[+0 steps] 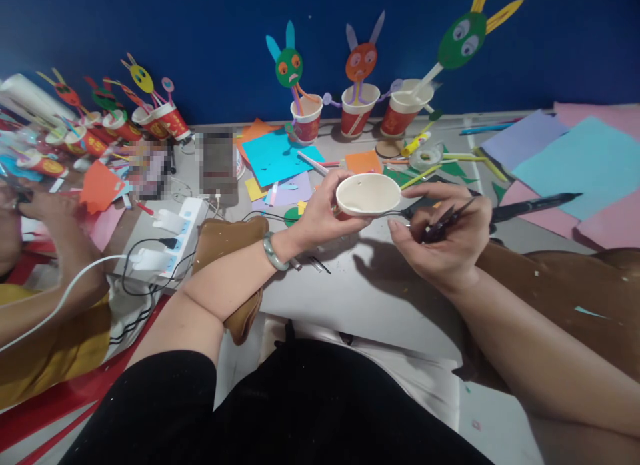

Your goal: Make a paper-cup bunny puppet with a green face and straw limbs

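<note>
My left hand (333,208) wraps round a paper cup (369,194), its open mouth tilted toward me and a small dark spot near the inner rim. A bracelet circles my left wrist. Just right of the cup, my right hand (445,235) is closed around a black pen (535,208), which points out to the right. Something dark, perhaps scissors, also shows between its fingers. The right index fingertip is close to the cup's rim; whether it touches, I cannot tell.
Red cups with paper puppets (360,111) stand along the blue wall. Coloured paper (565,158) lies at the right, blue sheets (280,158) behind the cup. A power strip (187,228) with cables sits left, beside another person's arm (65,265). Brown cloth (565,298) covers the right.
</note>
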`<state>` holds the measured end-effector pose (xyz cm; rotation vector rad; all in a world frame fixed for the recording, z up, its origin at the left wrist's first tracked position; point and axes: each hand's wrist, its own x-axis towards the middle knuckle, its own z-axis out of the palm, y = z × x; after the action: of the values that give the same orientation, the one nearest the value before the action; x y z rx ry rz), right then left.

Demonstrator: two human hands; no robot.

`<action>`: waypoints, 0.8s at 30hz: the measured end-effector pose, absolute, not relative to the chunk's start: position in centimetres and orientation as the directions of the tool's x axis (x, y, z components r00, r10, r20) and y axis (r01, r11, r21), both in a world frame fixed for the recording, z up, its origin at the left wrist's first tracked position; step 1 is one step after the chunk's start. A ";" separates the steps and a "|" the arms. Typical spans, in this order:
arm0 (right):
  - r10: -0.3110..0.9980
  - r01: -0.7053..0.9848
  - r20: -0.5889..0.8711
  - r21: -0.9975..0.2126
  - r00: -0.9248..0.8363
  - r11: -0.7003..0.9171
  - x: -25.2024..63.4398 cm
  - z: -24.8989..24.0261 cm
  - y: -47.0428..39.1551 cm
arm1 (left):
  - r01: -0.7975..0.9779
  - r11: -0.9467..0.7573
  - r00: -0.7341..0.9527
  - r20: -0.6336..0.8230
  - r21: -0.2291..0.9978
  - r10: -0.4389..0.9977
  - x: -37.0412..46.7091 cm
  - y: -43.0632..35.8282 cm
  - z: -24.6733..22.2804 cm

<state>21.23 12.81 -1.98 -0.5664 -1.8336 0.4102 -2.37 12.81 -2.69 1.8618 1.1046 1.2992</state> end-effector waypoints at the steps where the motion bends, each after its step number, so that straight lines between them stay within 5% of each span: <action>1: 0.557 0.170 0.790 -0.530 -0.257 0.831 21.0 -1.7 12.7 | 0.281 -0.472 0.176 0.439 0.836 0.881 -2.3 12.8 -2.7; 11: 0.535 0.076 0.808 -0.534 -0.248 0.842 20.2 -1.4 12.6 | 0.199 -0.475 0.266 0.419 0.857 0.868 -2.5 12.7 -3.5; 24: 0.534 0.180 0.762 -0.505 -0.366 0.844 20.2 -0.9 12.2 | 0.245 -0.586 0.326 0.504 0.772 0.800 -2.4 12.9 -3.9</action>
<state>20.23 12.18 -0.95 -0.5300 -1.9405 0.4093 -2.44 12.94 -3.93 2.0156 0.9158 1.2417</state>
